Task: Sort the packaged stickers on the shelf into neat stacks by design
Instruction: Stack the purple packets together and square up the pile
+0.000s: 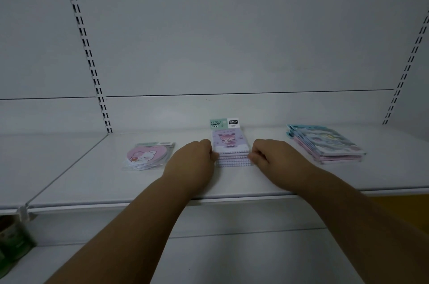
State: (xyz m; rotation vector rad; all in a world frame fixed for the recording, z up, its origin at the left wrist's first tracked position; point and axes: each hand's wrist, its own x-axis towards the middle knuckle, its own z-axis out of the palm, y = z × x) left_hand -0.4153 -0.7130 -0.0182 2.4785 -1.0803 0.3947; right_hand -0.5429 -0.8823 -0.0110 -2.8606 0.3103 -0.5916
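Observation:
A stack of purple sticker packs (229,146) with a pink-haired girl design and a green header card lies in the middle of the white shelf (116,181). My left hand (193,159) grips the stack's left edge with curled fingers. My right hand (269,156) grips its right edge the same way. To the left lies a small pile of pink heart-shaped bear sticker packs (148,156). To the right sits a stack of blue and pink sticker packs (327,144), slightly fanned.
The shelf's white back panel (232,40) rises behind the stacks, with slotted uprights (88,56) at left and right. Below the shelf's front edge, at the lower left, stand green tins (14,239) on a lower shelf.

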